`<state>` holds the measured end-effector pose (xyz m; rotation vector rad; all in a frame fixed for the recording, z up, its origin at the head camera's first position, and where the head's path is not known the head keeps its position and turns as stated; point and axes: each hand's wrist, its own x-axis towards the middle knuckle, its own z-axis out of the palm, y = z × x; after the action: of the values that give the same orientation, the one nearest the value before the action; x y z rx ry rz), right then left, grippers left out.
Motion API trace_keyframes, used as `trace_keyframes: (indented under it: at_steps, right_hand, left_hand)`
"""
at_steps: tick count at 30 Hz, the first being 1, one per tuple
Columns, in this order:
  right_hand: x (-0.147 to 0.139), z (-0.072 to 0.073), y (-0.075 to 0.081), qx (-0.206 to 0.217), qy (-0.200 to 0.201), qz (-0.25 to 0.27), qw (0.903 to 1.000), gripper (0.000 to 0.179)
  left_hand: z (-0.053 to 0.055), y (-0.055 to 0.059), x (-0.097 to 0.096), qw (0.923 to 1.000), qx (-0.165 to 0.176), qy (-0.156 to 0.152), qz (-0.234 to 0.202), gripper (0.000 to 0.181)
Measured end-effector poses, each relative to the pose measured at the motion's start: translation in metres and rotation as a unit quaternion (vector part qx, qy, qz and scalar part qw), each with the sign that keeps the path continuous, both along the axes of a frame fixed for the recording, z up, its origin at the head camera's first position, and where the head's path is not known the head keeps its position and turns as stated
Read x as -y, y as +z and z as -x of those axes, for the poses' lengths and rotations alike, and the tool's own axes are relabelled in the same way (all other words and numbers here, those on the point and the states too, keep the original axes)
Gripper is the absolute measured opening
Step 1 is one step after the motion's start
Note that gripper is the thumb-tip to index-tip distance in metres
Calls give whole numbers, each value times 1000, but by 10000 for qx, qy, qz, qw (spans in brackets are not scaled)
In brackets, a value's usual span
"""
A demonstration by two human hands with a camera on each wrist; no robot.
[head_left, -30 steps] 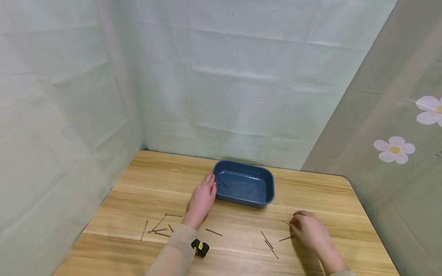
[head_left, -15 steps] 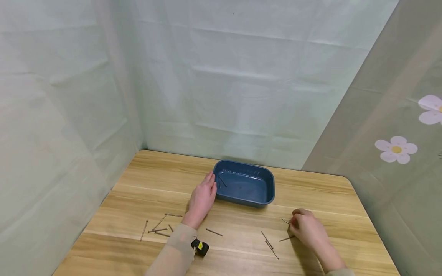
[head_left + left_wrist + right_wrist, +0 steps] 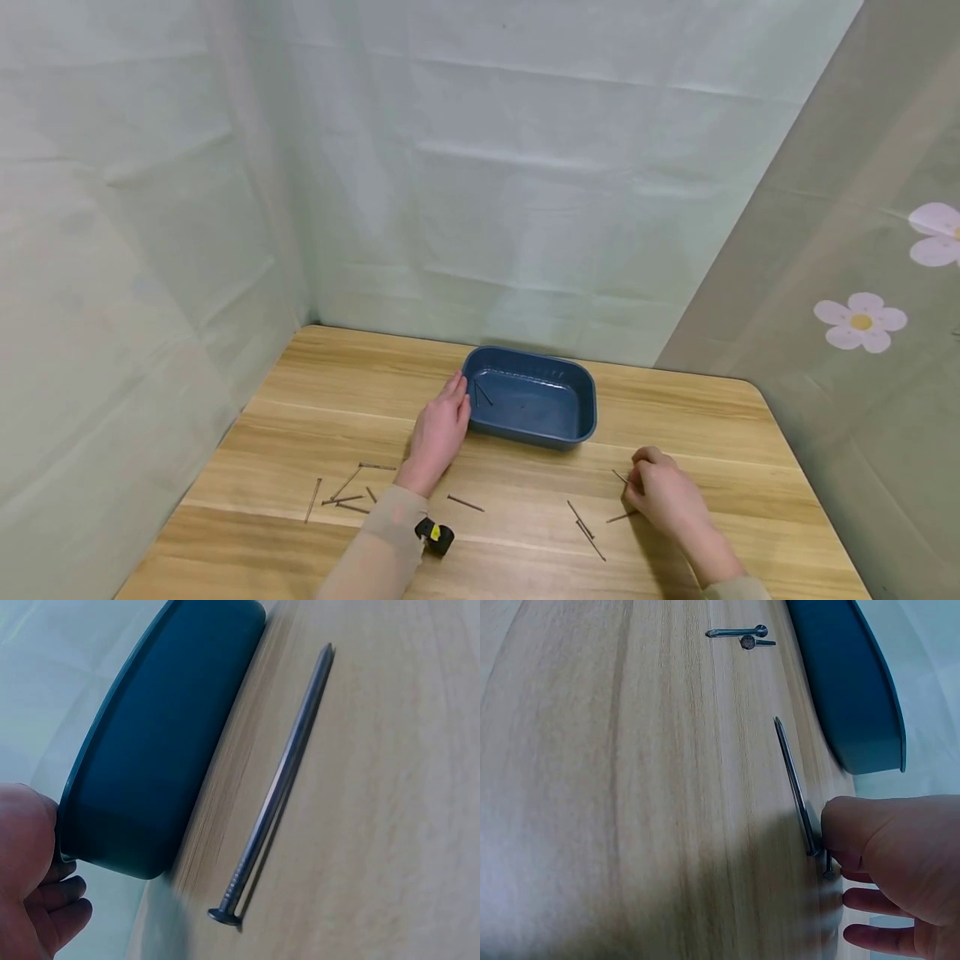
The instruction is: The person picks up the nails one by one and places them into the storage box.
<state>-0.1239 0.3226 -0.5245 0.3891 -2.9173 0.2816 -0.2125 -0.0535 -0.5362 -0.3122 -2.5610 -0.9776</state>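
My left hand [image 3: 438,427] grips the left end of a blue rectangular tub [image 3: 528,437]; the left wrist view shows its thumb base at the rim and curled fingertips [image 3: 69,891] beyond the tub's end. Inside the tub lie a couple of nails [image 3: 483,395]. To the right, low over the table, my right hand [image 3: 666,493] pinches a nail [image 3: 618,475] between thumb and fingers, most of its shank hidden. Its head [image 3: 829,874] shows just under the thumb in the right wrist view. Another long nail [image 3: 794,784] lies right beside that thumb.
Several loose nails [image 3: 345,502] lie scattered left of the left forearm. A single nail [image 3: 466,503] rests in front of the tub, and more nails [image 3: 586,533] lie left of the right hand. Cloth curtains [image 3: 480,208] stand behind the wooden table [image 3: 517,575].
My right hand has shifted very slightly left and away from me, still at the same nail. The left hand and the tub have stayed in place.
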Motion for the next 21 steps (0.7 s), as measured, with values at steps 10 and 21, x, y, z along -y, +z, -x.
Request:
trace_keyframes:
  at_steps: [10, 21]
  right_hand:
    - [-2, 2, -2, -164, 154, -136, 9997, 20]
    - [-6, -1, -3, -18, 43, -21, 10000, 20]
  left_hand:
    - [-1, 0, -1, 10000, -14, 30, 33, 38]
    - [-3, 2, -6, 10000, 91, 11, -16, 38]
